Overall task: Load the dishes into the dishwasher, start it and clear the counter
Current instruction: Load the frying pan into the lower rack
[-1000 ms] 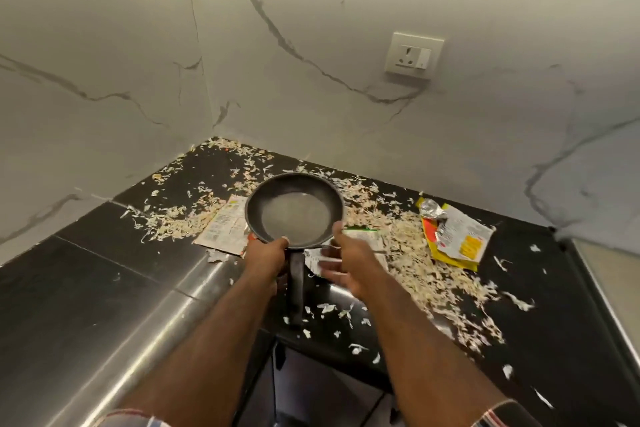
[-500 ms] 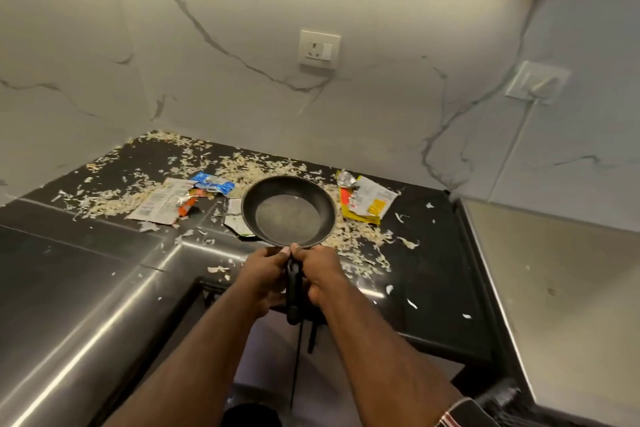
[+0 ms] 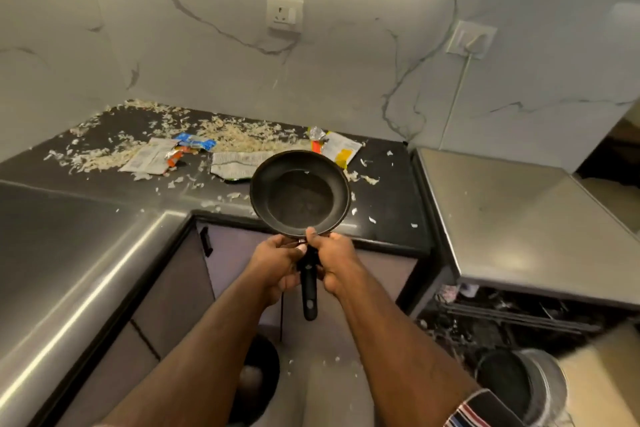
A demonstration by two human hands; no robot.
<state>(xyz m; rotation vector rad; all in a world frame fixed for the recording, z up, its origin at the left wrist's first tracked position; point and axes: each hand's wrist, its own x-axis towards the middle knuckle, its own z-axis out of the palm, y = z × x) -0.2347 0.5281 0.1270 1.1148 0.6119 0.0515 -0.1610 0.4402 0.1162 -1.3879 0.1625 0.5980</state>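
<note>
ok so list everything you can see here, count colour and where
pan: one, black, held over the counter edge
counter: one, black, in the corner
scraps: many, pale, strewn on the counter
wrappers: several, white, blue, orange, yellow, on the counter
sockets: two, white, on the marble wall
steel top: one, grey, at right
bin: one, metal, on the floor at lower right
left hand: grips the pan handle
right hand: grips the pan handle
</note>
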